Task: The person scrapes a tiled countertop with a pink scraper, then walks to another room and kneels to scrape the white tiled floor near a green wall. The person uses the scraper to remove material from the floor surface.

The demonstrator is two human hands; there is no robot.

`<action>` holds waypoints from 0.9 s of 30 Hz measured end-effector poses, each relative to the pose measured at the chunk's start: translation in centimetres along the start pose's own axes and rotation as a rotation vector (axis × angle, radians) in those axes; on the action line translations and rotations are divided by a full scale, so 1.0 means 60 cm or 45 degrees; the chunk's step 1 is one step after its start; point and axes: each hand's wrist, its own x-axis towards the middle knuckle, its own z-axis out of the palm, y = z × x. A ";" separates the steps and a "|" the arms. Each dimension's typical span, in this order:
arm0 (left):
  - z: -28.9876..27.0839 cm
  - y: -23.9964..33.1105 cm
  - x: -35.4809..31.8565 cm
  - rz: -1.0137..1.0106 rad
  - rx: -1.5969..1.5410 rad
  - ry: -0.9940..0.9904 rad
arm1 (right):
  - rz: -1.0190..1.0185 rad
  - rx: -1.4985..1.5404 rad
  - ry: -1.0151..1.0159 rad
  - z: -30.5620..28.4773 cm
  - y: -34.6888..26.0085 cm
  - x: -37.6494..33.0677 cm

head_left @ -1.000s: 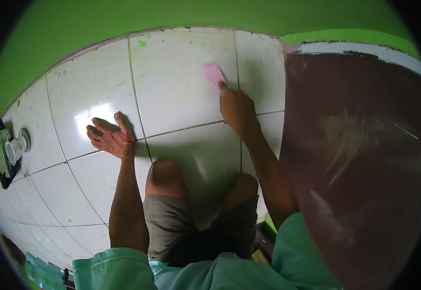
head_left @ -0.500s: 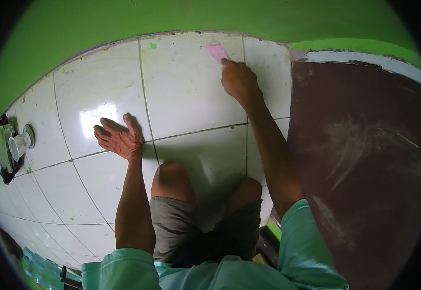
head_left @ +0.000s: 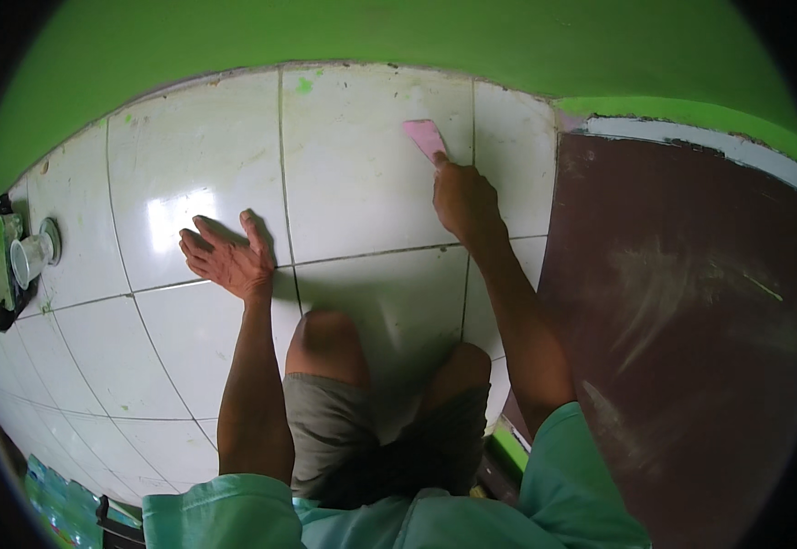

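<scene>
My right hand point(head_left: 467, 201) is closed around the handle of a pink scraper point(head_left: 425, 137). Its flat, wide blade points away from me, over a white floor tile point(head_left: 353, 174) a little short of the green wall point(head_left: 344, 32). The handle is hidden inside my fist. My left hand point(head_left: 231, 259) is spread on the tiles, fingers apart and nothing in it, near a bright patch of reflected light. Small green paint spots point(head_left: 304, 85) and dark specks mark the tile near the wall.
A clear plastic cup point(head_left: 32, 258) lies at the far left beside a green-stained block point(head_left: 0, 261) and black plastic. A brown door-like panel point(head_left: 673, 302) with pale scuffs takes up the right side. My bent knees point(head_left: 325, 343) are between my arms.
My right hand has drawn the pink scraper back toward me and slightly right, away from the wall. My left hand stays in nearly the same place.
</scene>
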 end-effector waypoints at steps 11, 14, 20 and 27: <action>-0.003 -0.002 0.005 -0.005 0.012 -0.022 | 0.008 -0.016 0.013 0.012 -0.007 -0.019; -0.003 -0.006 0.007 0.003 0.007 -0.036 | -0.066 -0.010 0.042 -0.012 -0.027 0.055; 0.001 -0.012 0.013 0.007 0.035 0.003 | -0.056 0.000 -0.027 0.003 -0.035 0.003; 0.001 -0.006 0.007 0.003 0.031 -0.021 | -0.168 0.002 0.175 -0.015 -0.042 0.091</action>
